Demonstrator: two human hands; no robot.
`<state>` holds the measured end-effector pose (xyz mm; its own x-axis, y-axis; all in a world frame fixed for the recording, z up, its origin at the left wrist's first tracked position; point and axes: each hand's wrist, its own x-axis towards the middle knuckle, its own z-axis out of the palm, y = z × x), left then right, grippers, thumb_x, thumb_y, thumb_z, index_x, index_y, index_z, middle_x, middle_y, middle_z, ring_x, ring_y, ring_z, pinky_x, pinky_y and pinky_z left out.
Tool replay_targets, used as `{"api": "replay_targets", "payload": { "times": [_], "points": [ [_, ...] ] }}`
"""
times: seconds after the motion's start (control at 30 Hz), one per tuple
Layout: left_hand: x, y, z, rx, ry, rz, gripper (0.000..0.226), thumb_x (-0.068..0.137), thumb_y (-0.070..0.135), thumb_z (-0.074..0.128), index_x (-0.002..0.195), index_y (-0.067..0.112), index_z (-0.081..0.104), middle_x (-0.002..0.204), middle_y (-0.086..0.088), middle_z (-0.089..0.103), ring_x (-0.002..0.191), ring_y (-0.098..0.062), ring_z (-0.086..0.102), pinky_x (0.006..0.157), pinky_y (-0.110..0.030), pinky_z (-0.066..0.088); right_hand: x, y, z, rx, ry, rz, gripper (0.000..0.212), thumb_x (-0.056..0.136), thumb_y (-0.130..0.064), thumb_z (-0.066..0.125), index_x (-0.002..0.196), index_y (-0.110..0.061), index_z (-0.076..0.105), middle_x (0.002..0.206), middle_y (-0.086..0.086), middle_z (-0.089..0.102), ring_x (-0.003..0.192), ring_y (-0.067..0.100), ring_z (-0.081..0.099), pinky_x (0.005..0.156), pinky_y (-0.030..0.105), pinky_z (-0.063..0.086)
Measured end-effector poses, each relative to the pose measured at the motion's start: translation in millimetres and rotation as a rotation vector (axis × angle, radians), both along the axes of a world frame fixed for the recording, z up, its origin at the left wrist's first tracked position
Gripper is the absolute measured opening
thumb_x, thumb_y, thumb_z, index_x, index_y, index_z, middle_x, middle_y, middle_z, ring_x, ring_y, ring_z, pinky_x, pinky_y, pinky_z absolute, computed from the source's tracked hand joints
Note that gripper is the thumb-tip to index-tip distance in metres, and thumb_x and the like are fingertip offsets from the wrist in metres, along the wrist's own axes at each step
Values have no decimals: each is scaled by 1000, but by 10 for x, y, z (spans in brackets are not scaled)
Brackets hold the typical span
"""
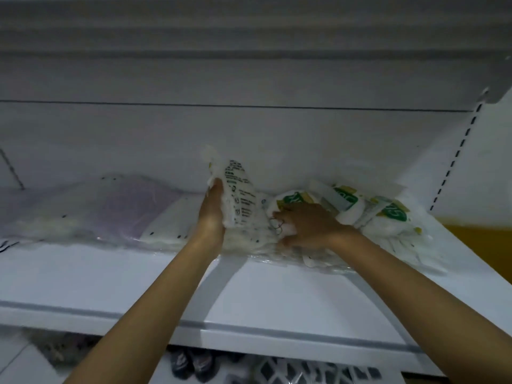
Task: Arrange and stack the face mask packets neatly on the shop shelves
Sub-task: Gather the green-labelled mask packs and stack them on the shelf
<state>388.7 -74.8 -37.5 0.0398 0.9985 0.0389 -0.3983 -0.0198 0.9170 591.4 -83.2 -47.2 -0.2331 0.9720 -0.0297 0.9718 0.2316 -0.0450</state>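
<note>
On the white shelf (249, 295), my left hand (212, 210) grips an upright face mask packet (238, 195), white with printed text facing me. My right hand (307, 225) presses down with curled fingers on a pile of clear-wrapped mask packets (279, 245) lying flat beneath it. To the right lean several more packets with green and yellow labels (388, 214), tumbled against each other toward the shelf's right end.
Flat clear packets of white and pale purple masks (110, 212) lie on the shelf's left half. The shelf above (249, 59) hangs close overhead. A slotted upright (454, 156) stands at the right. Dark items and a white basket (291, 370) sit on the level below.
</note>
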Motion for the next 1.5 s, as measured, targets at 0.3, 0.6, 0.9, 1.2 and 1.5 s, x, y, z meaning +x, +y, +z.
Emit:
{"api": "replay_targets", "payload": {
  "times": [0.3, 0.6, 0.9, 1.2, 1.5],
  "points": [
    [-237, -382, -114, -25, -5, 107, 72, 84, 63, 49, 144, 23, 43, 141, -4, 53, 130, -26, 49, 111, -51, 35, -9, -51, 228, 552, 532, -96, 27, 99, -32, 48, 112, -24, 71, 118, -2, 69, 106, 21, 64, 85, 29, 46],
    [-546, -735, -195, -80, -112, 99, 52, 101, 48, 33, 135, 15, 53, 118, -14, 68, 105, -31, 66, 80, -42, 56, -665, -473, 788, 317, 1921, -232, 28, 99, -33, 51, 79, -14, 59, 74, -1, 70, 66, 9, 67, 65, 24, 56],
    [-841, -1249, -128, 60, -145, 101, 54, 102, 48, 25, 134, 15, 54, 126, -9, 65, 118, -26, 60, 99, -44, 48, -1786, -383, 336, 443, 1113, -37, 20, 94, -33, 58, 100, -15, 63, 97, -1, 64, 87, 20, 61, 74, 32, 48],
    [-2003, -1736, -130, 406, 338, 652, 43, 94, 50, 47, 132, 52, 29, 140, 15, 46, 124, 4, 49, 99, -20, 45, -3273, -868, 480, -272, 1265, 271, 42, 103, -25, 42, 64, -11, 46, 51, -4, 52, 52, 9, 50, 58, 23, 42],
    [-3769, -2637, -187, 356, 336, 871, 35, 99, 40, 37, 133, 39, 35, 121, 36, 53, 112, 16, 52, 88, -8, 45, -5527, -1548, 255, -542, 1618, 277, 35, 100, -31, 49, 74, -10, 61, 66, -1, 62, 67, 16, 57, 66, 27, 46]
  ]
}}
